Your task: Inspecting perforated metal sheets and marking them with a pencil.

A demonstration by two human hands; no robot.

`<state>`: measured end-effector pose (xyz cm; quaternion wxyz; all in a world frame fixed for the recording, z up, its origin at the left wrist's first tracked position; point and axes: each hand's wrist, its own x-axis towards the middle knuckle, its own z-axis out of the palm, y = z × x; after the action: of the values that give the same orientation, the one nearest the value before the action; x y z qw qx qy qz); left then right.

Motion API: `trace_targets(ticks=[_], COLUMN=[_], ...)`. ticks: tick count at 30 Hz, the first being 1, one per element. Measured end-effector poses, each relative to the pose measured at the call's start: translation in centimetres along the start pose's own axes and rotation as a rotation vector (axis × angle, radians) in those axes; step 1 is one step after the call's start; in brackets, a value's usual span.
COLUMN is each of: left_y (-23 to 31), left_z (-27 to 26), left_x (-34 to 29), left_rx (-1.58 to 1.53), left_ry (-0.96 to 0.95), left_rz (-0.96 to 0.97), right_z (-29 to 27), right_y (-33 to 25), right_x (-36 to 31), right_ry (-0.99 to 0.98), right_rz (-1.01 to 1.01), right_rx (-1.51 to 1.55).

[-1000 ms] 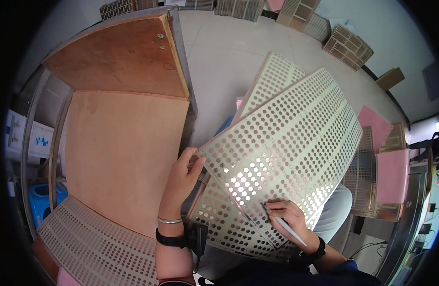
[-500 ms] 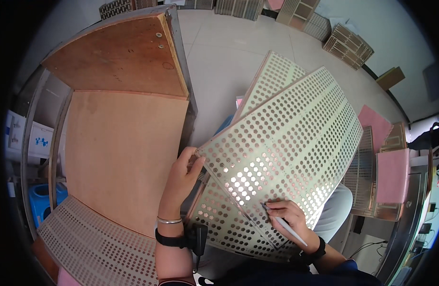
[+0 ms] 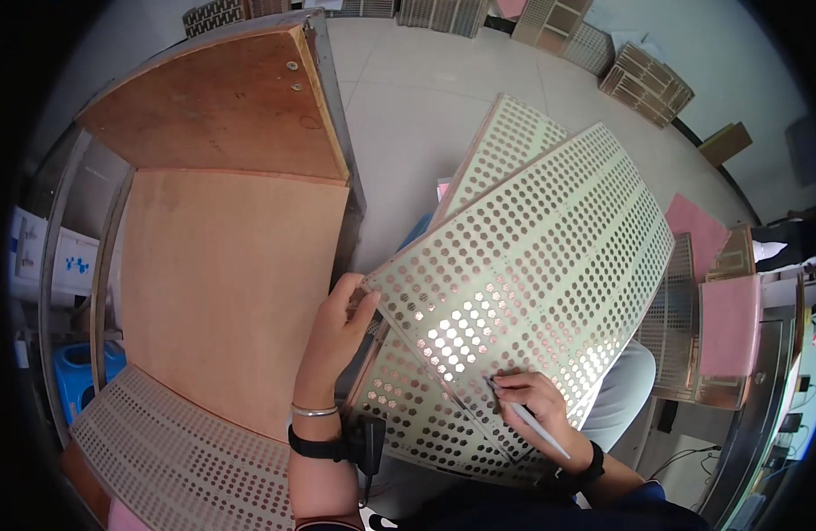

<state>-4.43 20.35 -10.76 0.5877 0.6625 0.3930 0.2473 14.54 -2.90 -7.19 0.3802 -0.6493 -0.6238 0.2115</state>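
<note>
A large pale green panel (image 3: 549,221), covered in rows of small copper-toned rounded pads, lies slanted across my lap. Beneath it a similar panel (image 3: 505,142) sticks out at the far side and again at the near left. My left hand (image 3: 340,323) grips the upper panel's left corner, thumb on top and fingers partly hidden under the edge. In my right hand (image 3: 536,407) is a slim white-handled pen-like tool (image 3: 541,429), its dark tip at the panel's surface near the lower edge. Bright light glints off several pads beside it.
On the left stands a wooden stand (image 3: 231,283) with a raised back board. Another dotted panel (image 3: 195,451) rests at its near end. Stacked panels and pink sheets (image 3: 731,327) are at the right. More panels (image 3: 647,84) lean along the far wall. A blue plastic item (image 3: 87,367) sits lower left.
My hands, the tool and the panels hold nearly the same places. At the far right edge a dark shape has shifted and a white patch now shows there.
</note>
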Motion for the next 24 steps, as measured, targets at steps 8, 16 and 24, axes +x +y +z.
trace_targets(ticks=[8,16,24], left_y=[0.34,0.36,0.66], left_z=[0.08,0.06,0.0], left_x=[-0.01,-0.01,-0.09], left_rx=[0.005,-0.013,-0.037], left_ry=[0.002,-0.008,-0.024], left_rz=[-0.024,-0.026,-0.079], right_z=[0.39,0.37,0.17], right_y=[0.31,0.53,0.26], right_x=[-0.24,-0.33,-0.15], right_ry=[0.042,0.035,0.01], right_rz=[-0.03,0.005,0.026], right_rx=[-0.05,-0.001,0.009])
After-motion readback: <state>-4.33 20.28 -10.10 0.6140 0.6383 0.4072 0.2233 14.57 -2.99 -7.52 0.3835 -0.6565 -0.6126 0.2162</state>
